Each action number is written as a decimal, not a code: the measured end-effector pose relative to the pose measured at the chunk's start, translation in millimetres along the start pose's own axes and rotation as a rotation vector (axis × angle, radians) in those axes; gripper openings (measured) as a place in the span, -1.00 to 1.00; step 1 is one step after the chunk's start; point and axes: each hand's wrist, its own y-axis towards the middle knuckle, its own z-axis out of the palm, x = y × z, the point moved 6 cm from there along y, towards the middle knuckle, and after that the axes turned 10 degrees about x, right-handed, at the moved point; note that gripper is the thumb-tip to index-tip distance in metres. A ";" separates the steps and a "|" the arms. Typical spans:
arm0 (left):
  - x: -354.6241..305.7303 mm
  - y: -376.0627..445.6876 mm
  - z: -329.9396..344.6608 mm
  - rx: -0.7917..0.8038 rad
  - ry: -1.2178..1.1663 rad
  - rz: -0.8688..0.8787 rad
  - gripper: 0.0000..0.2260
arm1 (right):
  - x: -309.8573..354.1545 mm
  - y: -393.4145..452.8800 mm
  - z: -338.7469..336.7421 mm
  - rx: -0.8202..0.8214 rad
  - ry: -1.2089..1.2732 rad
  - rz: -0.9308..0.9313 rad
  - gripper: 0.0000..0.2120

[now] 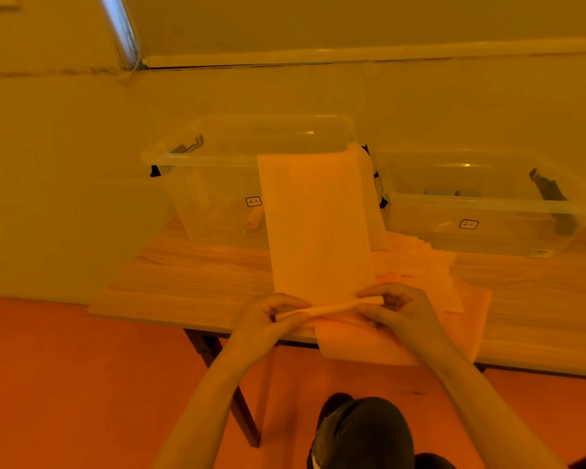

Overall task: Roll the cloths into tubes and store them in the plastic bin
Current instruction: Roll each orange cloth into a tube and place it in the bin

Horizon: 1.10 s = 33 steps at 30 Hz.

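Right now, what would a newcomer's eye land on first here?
The long cloth draped from the near table edge up over the left bin. Left hand and right hand pinch its rolled near end. One rolled cloth already lies inside that bin.

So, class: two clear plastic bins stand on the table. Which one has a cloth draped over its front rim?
The left bin; the cloth being rolled hangs over its rim. The right bin has none.
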 end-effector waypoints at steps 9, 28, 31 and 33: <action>-1.0 -0.8 0.1 -0.022 -0.046 -0.010 -0.88 | -4.7 2.1 -1.2 -0.017 0.027 0.021 -0.93; 0.3 -0.1 -0.4 -0.006 -0.005 -0.005 -0.90 | -6.7 3.8 -2.5 -0.038 0.019 0.027 -0.89; 2.9 0.6 -0.3 -0.016 -0.017 -0.032 -0.92 | -4.4 2.6 -1.9 -0.017 -0.017 0.010 -0.86; 4.0 1.1 -0.3 -0.012 -0.006 -0.039 -0.93 | -3.4 1.8 -1.9 -0.018 -0.023 -0.004 -0.86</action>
